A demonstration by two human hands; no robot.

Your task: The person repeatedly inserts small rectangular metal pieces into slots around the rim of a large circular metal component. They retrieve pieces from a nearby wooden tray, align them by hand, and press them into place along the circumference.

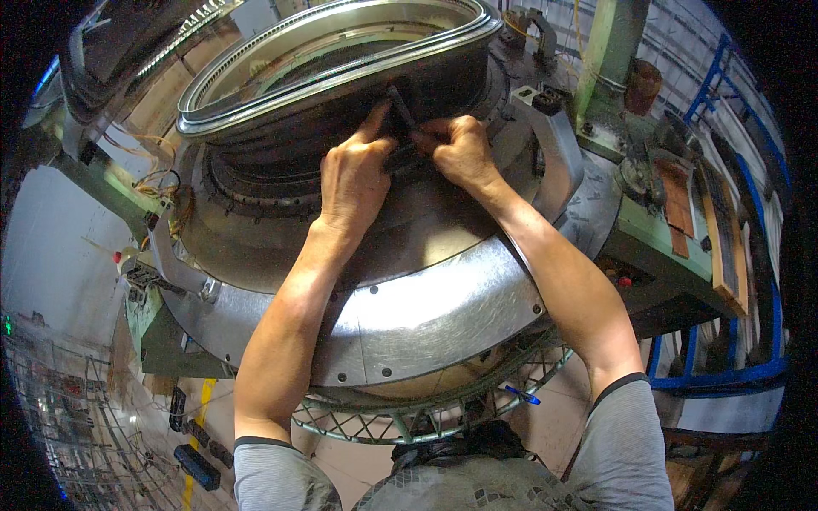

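In front of me, a dark cloth-like tube hangs below a shiny metal ring. My right hand is closed, with thumb and index finger pinching the lower end of a thin, flat dark strip. The strip slants up to the left against the dark tube; its exact kind is unclear. Beside it, my left hand has its index finger stretched up to the tube near the strip's upper end. The other left fingers curl toward the dark surface, their tips partly hidden.
A broad, polished metal ring plate curves below my forearms. Curved metal brackets rise at both sides. A green machine post stands at the right, near a blue rack. A blue-handled object lies below the plate.
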